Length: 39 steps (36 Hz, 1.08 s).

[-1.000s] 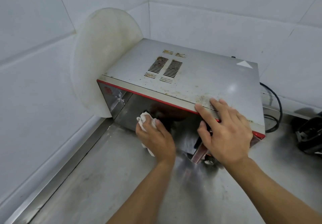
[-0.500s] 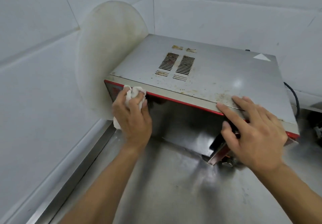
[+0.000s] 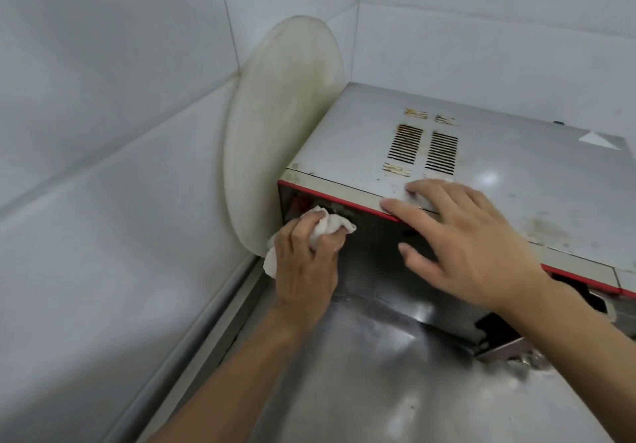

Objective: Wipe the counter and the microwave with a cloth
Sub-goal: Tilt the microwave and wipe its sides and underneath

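Fingers of your left hand are curling round the cloth, bunching it into a small wad. They are pressing it on the dark front of the microwave, at the upper left corner just under the red strip. One loose end of the cloth is hanging out below your palm, near the round white board that is leaning between the wall and the microwave's side. Your right hand is lying on the front edge of the top, with its fingers straight and a little spread and the thumb hanging down over the front. It is holding nothing, only steadying the box.

The cloth is looking soft, thin and light, so it is taking any shape you are giving it. A bunched grip with the fingertips behind it is probably giving the best pressure, and the loose end is likely to drag if you are not tucking it in. The microwave is looking stiff and heavy, but it may be sliding on the shiny steel counter when you are pushing. The flat hand on top is therefore seeming the right place to brace. Brown stains are showing near the vents and along the right front edge, and these are probably needing firmer rubbing.
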Each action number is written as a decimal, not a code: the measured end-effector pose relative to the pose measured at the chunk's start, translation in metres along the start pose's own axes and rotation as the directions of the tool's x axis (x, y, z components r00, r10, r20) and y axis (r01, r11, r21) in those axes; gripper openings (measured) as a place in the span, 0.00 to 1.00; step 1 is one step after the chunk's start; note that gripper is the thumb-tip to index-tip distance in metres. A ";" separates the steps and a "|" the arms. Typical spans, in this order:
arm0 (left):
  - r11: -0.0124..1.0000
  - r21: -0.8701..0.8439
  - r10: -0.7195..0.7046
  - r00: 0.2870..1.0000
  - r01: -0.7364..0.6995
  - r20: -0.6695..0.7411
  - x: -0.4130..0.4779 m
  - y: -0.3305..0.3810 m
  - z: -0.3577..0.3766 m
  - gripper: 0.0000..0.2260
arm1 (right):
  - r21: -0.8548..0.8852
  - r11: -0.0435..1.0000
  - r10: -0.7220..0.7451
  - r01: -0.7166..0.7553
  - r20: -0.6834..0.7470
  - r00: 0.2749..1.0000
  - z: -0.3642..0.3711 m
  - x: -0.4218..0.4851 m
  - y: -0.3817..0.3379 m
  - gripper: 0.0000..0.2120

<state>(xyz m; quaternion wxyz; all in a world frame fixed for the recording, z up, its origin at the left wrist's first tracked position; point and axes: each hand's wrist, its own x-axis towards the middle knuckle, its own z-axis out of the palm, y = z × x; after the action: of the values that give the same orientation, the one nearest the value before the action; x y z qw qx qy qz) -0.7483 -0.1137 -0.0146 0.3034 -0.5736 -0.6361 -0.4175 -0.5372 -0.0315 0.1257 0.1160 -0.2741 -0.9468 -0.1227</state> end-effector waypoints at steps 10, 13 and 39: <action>1.000 0.001 -0.006 0.983 0.006 0.185 -0.039 -0.015 0.012 0.15 | 0.029 0.999 0.016 -0.014 -0.069 0.998 0.001 0.002 -0.004 0.26; 0.997 -0.020 -0.074 0.972 0.081 0.221 -0.043 -0.013 0.011 0.23 | 0.053 0.998 0.037 -0.032 -0.102 0.994 0.001 0.003 -0.006 0.24; 1.000 0.027 -0.002 0.901 -0.011 0.433 -0.087 -0.034 0.019 0.12 | 0.069 0.993 0.107 -0.098 -0.138 0.985 0.008 0.001 -0.008 0.22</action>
<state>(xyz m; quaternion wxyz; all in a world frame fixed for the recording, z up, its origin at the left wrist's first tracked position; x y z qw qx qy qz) -0.7665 -0.1380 -0.1047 0.1636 -0.6490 -0.6924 -0.2697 -0.5433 -0.0349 0.1175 0.1976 -0.3094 -0.9241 -0.1064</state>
